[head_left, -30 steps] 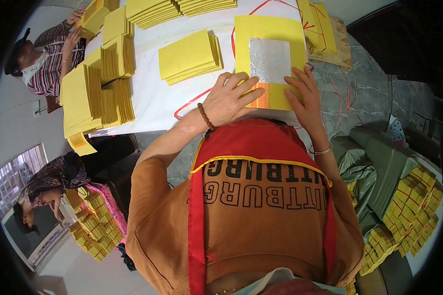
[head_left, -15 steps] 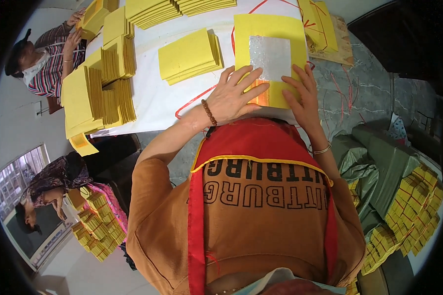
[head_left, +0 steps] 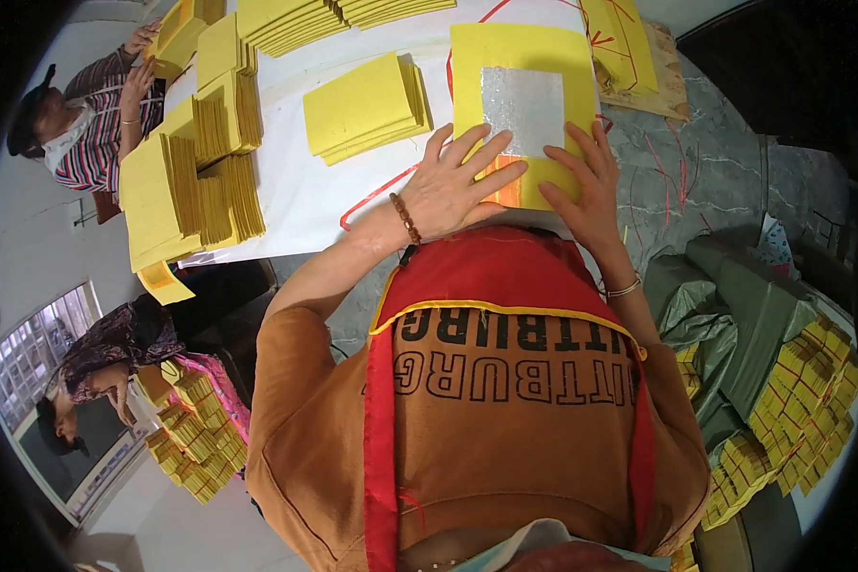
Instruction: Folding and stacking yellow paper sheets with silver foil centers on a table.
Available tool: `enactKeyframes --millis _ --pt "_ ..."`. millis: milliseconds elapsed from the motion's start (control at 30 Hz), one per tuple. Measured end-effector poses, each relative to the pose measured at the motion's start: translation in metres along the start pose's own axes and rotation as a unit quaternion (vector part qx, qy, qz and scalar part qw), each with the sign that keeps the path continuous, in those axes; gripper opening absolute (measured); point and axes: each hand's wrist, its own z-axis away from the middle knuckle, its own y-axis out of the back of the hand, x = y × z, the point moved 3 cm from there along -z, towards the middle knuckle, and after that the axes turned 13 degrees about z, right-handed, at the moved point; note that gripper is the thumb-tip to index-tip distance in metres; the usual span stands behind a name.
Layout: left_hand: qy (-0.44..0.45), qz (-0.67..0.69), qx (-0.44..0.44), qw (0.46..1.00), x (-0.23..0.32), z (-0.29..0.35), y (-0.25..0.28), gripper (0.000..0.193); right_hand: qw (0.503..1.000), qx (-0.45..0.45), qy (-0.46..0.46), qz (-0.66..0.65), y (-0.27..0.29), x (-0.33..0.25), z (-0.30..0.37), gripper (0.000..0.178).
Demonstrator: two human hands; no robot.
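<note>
A yellow paper sheet (head_left: 520, 46) with a silver square (head_left: 522, 95) lies at the table's near edge, right of middle. Below the square an orange patch (head_left: 508, 191) shows, partly covered by fingers. My left hand (head_left: 453, 186), a beaded bracelet on its wrist, rests flat on the sheet's lower left with fingers spread. Flat against the lower right side lies my right hand (head_left: 586, 181), its fingers stretched out. Whether more sheets lie beneath this one is hidden. A small stack of folded yellow paper (head_left: 364, 107) sits to the left.
Red string (head_left: 377, 200) runs over the white table (head_left: 286, 205). Several yellow paper stacks (head_left: 157, 200) line its left and far sides. A tied yellow bundle (head_left: 624, 48) stands at the right on a wooden board (head_left: 665, 71). Two other people (head_left: 100, 119) work at the left.
My hands stay in nearly the same place on the sheet. The whole view has shifted very slightly.
</note>
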Motion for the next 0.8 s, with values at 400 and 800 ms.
enactKeyframes --millis 400,800 --pt "-0.067 0.016 0.091 0.994 0.013 -0.005 0.011 0.022 1.0 0.009 0.006 -0.025 -0.004 0.005 -0.001 0.038" --pt "-0.062 0.111 0.082 0.989 0.006 -0.01 0.025 0.01 0.973 -0.044 -0.033 -0.225 0.006 0.013 -0.008 0.043"
